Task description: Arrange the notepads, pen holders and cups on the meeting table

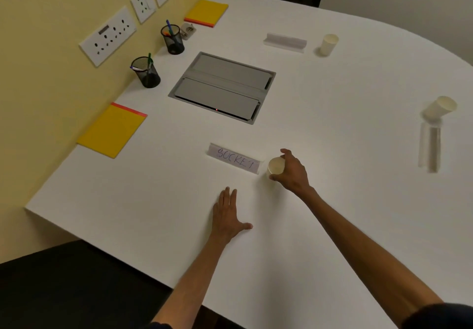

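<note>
The white rounded meeting table (332,200) has a grey rectangular metal cable hatch (222,86) set into it. Yellow paper notepads (112,131) and black mesh pen holders (147,72) remain on the wall side of the hatch. On the person's side of the hatch, the left hand (227,213) lies flat with straight fingers. The right hand (291,170) grips an upright cream paper cup (275,166). Current step, as judged: cup placement. Next: release the cup, then fetch a notepad.

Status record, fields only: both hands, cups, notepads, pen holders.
left hand: flat on the table, fingers straight, holding nothing
right hand: grips the near cup beside the SOCKET card
other cups: far cup across the table; right cup near the right edge
notepads: near notepad, far notepad, both yellow, wall side
pen holders: near pen holder, far pen holder, black mesh, between the notepads
</note>
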Available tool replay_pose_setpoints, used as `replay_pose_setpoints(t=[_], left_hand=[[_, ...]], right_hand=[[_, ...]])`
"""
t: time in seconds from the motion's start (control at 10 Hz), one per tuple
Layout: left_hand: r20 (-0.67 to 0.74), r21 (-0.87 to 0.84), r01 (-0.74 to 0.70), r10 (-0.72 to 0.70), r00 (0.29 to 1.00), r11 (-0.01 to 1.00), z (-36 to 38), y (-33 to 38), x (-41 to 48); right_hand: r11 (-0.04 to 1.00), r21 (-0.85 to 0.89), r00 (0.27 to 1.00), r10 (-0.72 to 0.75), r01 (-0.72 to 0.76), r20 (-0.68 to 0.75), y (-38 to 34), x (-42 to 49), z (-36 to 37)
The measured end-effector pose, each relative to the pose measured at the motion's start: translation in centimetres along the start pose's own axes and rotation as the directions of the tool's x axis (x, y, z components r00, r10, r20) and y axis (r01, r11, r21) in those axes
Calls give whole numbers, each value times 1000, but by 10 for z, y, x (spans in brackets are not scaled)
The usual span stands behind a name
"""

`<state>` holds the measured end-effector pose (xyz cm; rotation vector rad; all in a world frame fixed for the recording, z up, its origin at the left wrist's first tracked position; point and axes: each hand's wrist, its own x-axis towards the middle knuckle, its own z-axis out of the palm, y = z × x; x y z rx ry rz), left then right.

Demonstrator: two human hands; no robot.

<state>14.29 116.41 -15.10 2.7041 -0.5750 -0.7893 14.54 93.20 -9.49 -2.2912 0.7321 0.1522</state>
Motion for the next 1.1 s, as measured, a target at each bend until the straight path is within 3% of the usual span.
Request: replay_pose_setpoints(t=[0.4, 0.7, 0.9, 1.1], left_hand=[[44, -7, 39, -38, 998, 999, 5, -20, 9], [33, -30, 7, -6, 999, 1000, 4, -22, 6], [-174, -108, -78, 59, 983, 991, 1, -20, -13], [-268, -140, -145, 103, 958, 979, -2, -4, -26]], right_hand=[[998, -18, 997, 60, -61, -44, -3, 9, 16], [998, -48, 998, 24, -27, -59, 0, -3, 21], [990, -99, 965, -123, 103, -230, 5, -30, 22], [986, -76, 936, -163, 146, -312, 10, -56, 17]])
